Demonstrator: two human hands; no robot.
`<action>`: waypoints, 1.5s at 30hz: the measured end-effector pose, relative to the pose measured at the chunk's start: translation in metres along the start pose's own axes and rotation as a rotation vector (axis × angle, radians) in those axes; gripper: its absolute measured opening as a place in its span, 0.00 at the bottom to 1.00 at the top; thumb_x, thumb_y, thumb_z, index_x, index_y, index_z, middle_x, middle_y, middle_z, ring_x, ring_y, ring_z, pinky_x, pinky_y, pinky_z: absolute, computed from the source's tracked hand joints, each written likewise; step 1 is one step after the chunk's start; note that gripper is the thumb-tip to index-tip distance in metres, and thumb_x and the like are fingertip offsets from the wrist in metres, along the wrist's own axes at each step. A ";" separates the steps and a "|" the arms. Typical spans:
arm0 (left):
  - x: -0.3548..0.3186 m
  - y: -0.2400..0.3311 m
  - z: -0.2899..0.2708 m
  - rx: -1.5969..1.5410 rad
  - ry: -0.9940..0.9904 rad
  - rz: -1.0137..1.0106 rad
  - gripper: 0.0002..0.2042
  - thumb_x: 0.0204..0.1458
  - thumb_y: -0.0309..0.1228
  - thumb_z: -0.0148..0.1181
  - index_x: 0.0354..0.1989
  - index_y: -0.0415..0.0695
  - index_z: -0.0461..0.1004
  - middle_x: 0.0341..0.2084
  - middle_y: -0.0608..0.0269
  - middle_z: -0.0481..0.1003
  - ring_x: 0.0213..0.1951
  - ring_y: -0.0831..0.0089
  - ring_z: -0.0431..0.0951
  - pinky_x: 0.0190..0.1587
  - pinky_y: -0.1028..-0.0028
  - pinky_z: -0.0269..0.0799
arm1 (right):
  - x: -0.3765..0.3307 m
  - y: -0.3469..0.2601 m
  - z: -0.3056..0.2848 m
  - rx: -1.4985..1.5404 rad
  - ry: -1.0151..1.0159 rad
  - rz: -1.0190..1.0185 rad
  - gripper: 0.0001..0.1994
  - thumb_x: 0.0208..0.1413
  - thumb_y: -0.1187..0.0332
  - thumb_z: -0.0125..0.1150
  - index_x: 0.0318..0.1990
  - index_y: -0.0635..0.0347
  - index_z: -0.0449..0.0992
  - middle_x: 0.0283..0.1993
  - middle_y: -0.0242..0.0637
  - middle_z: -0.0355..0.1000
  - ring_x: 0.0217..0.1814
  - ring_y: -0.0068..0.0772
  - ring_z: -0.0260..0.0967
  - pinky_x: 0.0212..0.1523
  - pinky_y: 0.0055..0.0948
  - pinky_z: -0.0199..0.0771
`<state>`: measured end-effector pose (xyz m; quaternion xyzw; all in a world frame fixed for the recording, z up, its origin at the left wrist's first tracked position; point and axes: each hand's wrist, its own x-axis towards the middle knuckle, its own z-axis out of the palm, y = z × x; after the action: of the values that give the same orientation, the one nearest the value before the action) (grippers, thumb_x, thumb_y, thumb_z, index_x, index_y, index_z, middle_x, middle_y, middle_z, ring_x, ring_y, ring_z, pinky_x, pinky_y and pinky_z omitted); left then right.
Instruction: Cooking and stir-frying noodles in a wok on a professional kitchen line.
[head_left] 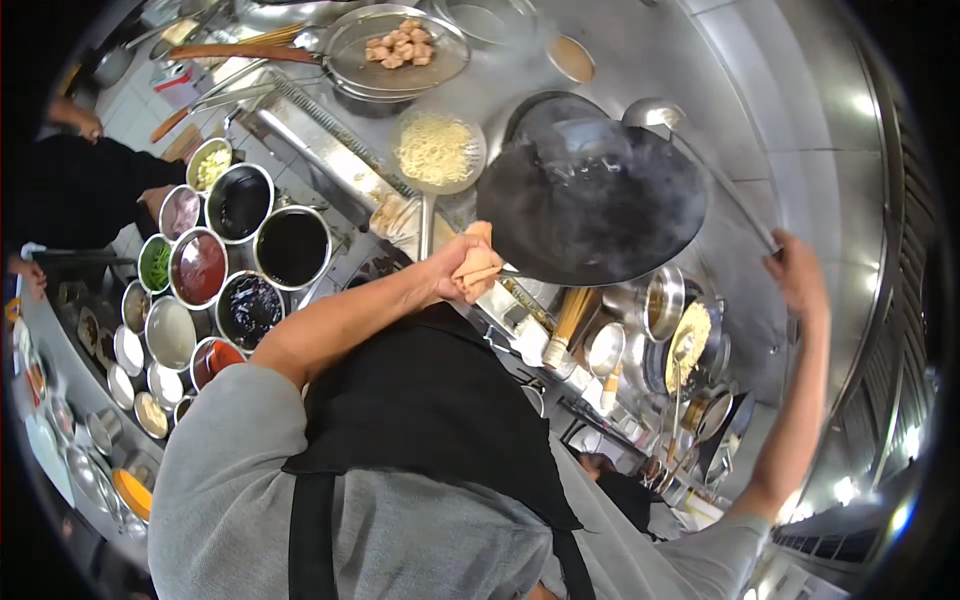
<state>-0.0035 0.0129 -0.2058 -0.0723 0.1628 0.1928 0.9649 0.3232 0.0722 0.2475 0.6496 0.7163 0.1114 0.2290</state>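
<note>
My left hand [452, 268] is closed round a folded tan cloth [478, 264] at the near left rim of a black wok [590, 215]. The cloth hides any wok handle under it. Steam rises from the wok, which is tilted over the stove; a little liquid glints on its far inner wall. Out to the right, my right hand [798, 275] grips the long handle of a metal ladle [655, 113]. Its bowl is beyond the wok's far right edge, apart from the food. Left of the wok, cooked noodles [435, 150] lie in a perforated skimmer [474, 155].
Metal pots of sauces [198, 268] and chopped ingredients crowd the left side. A strainer [350, 65] with browned pieces [400, 45] rests at the back. A bamboo brush [570, 322] and a pan of yellow food [688, 340] are near right. Another person's hand [155, 200] is at left.
</note>
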 end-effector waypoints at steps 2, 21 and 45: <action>0.024 0.021 0.004 0.044 0.007 0.001 0.13 0.48 0.38 0.50 0.26 0.38 0.70 0.22 0.52 0.72 0.22 0.62 0.73 0.24 0.65 0.72 | -0.032 0.000 0.056 0.108 0.097 0.102 0.18 0.49 0.69 0.62 0.49 0.65 0.72 0.33 0.53 0.74 0.37 0.53 0.74 0.38 0.44 0.71; 0.171 0.054 0.005 0.446 0.390 0.339 0.15 0.47 0.38 0.65 0.38 0.42 0.71 0.23 0.60 0.74 0.20 0.68 0.75 0.20 0.64 0.70 | -0.084 -0.223 0.183 2.213 0.121 0.447 0.17 0.66 0.66 0.46 0.60 0.57 0.63 0.18 0.29 0.59 0.10 0.19 0.52 0.09 0.21 0.54; -0.262 -0.284 -0.107 0.021 1.098 1.033 0.15 0.46 0.26 0.60 0.44 0.39 0.71 0.30 0.61 0.75 0.28 0.65 0.78 0.31 0.66 0.77 | 0.346 -0.295 0.247 3.143 -1.409 -0.423 0.01 0.55 0.77 0.45 0.32 0.63 0.63 0.16 0.21 0.54 0.11 0.13 0.52 0.14 0.16 0.55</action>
<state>-0.1506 -0.3600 -0.1943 -0.0634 0.6355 0.5554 0.5326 0.1629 0.3394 -0.1661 -0.0570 0.0310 0.9460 0.3176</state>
